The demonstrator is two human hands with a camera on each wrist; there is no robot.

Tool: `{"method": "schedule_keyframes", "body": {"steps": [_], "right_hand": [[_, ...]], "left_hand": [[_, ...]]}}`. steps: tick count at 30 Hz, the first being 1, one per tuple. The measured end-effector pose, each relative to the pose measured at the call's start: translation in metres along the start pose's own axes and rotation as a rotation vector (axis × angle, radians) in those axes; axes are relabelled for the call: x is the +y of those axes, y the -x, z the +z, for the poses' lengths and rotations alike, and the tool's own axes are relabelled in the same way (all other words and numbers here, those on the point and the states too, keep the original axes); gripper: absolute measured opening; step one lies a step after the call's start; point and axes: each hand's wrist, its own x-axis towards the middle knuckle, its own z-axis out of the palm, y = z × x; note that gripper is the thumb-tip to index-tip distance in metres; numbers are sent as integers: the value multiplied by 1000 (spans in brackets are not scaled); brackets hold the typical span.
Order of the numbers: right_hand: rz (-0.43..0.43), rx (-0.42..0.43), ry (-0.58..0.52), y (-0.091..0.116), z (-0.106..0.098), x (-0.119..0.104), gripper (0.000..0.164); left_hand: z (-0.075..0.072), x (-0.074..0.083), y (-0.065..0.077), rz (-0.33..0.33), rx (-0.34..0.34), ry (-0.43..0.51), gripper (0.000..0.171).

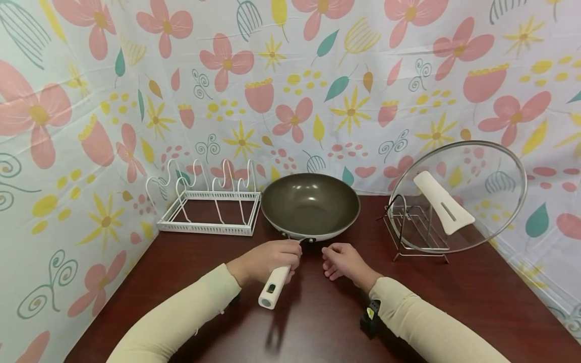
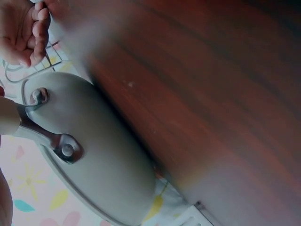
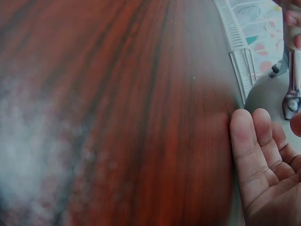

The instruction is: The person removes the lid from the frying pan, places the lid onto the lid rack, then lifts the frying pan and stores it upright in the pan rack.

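A deep frying pan [image 1: 310,204] with a dark inside and pale outside sits near the back of the table. My left hand [image 1: 270,259] grips its white handle [image 1: 275,287], which points toward me. In the left wrist view the pan's pale outer wall [image 2: 103,141] and the riveted metal bracket [image 2: 67,147] show. My right hand [image 1: 347,264] is just right of the handle, its fingers loosely curled and holding nothing. From the right wrist, the same hand [image 3: 268,179] appears palm up beside the table surface, with the pan behind it.
A white wire rack [image 1: 209,229] stands left of the pan. On the right, a metal stand [image 1: 422,252] holds a glass lid [image 1: 490,201] with a white handle [image 1: 442,201], tilted upright. A flowered cloth [image 1: 299,75] hangs behind the dark red table [image 1: 327,322].
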Motion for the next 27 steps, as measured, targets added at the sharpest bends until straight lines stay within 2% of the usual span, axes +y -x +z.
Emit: {"method": "schedule_keyframes", "body": {"steps": [16, 27], "right_hand": [[29, -52, -25, 5, -5, 2, 35], [48, -110, -35, 16, -8, 2, 39]], "left_hand": [[12, 2, -21, 45, -63, -17, 22], [16, 4, -34, 25, -100, -47, 19]]}}
